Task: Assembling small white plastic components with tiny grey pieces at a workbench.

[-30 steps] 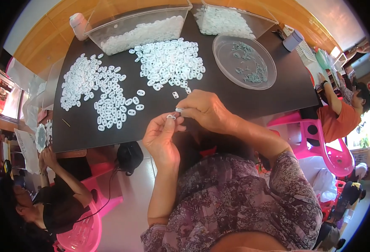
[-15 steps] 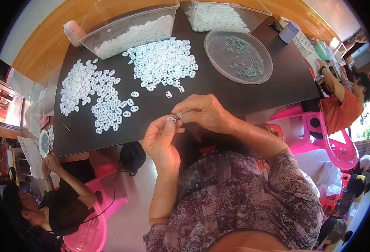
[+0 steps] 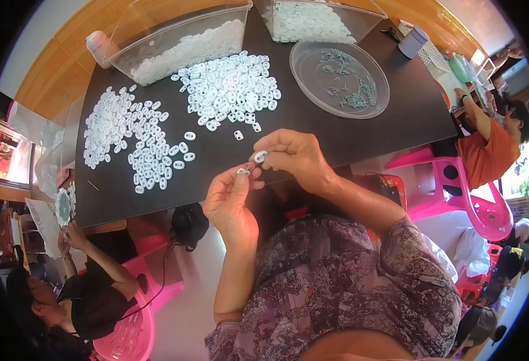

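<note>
Pinching one small white plastic piece (image 3: 242,172) in the left hand (image 3: 231,201) and another (image 3: 260,156) in the right hand (image 3: 294,157), above the black table's (image 3: 312,129) near edge; joining them likely demands precise alignment.

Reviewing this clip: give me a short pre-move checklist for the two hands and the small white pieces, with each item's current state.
1. Left hand pinches a small white piece: ok.
2. Right hand holds a white ring piece at its fingertips: ok.
3. The two pieces joined: cannot tell, too small.
4. Hands above the black table, off the loose piles: ok.
5. Clear round tray unobstructed: ok.
6. Stray piece lies clear of the table edge: ok.
</note>
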The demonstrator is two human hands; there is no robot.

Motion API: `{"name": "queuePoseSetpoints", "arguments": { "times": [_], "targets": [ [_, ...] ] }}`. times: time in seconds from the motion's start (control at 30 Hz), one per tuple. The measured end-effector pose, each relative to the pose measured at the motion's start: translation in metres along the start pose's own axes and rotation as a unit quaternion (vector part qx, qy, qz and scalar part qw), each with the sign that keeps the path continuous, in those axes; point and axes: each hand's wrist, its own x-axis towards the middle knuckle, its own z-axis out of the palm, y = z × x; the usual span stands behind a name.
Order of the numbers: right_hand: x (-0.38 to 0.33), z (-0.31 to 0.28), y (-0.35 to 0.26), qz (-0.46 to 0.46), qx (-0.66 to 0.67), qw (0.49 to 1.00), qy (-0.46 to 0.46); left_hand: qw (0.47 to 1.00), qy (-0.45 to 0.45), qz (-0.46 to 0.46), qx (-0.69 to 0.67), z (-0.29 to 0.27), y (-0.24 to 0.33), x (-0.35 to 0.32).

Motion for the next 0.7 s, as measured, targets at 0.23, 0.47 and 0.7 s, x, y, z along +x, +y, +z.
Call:
{"name": "queuePoseSetpoints", "arguments": {
  "times": [0.23, 0.47, 0.7],
  "targets": [
    [-0.008, 0.015, 0.01, -0.069, -0.001, 0.996, 0.049, 1.0, 0.01, 0.001, -0.011, 0.003, -0.003, 0.001],
    [-0.01, 0.014, 0.016, -0.087, -0.023, 0.993, 0.072, 1.0, 0.011, 0.009, -0.023, 0.004, -0.003, 0.0],
    [-0.012, 0.006, 0.0, -0.065, -0.017, 0.997, 0.034, 1.0, 0.004, -0.007, -0.022, 0.003, -0.004, -0.002]
  ]
}}
